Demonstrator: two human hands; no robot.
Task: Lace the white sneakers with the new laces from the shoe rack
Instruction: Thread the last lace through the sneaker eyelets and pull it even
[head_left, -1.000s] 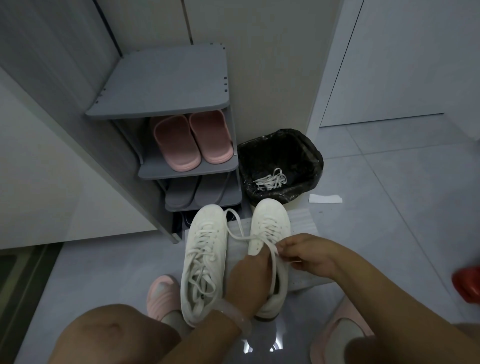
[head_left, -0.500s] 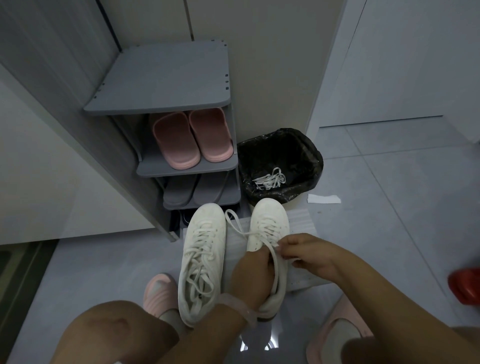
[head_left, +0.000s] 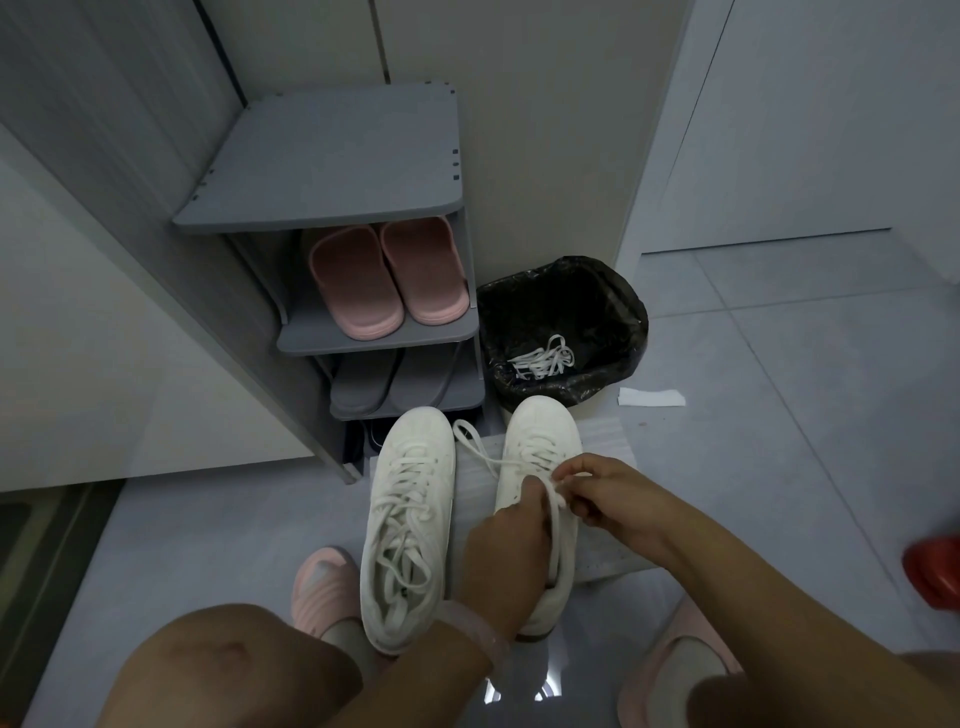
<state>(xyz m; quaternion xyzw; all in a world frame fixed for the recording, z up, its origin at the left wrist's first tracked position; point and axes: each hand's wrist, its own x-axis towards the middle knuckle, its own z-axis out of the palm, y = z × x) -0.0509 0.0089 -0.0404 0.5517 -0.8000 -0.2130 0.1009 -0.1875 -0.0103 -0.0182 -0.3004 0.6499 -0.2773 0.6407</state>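
Two white sneakers stand side by side on the floor, toes toward the grey shoe rack. The left sneaker is laced, its lace ends lying loose over the opening. On the right sneaker a white lace runs through the front eyelets and one end trails left between the shoes. My left hand rests on the right sneaker's middle and pinches the lace. My right hand grips the same lace just above the eyelets. The hands hide the shoe's rear eyelets.
A bin with a black liner holds an old white lace. Pink slippers and grey slippers fill the rack. A white paper scrap and a red object lie right. My knees and pink-slippered feet frame the shoes.
The view has shifted slightly. My hands stay on the right sneaker's lace, with the right hand moving a little up toward the eyelets. The shoes have not moved.
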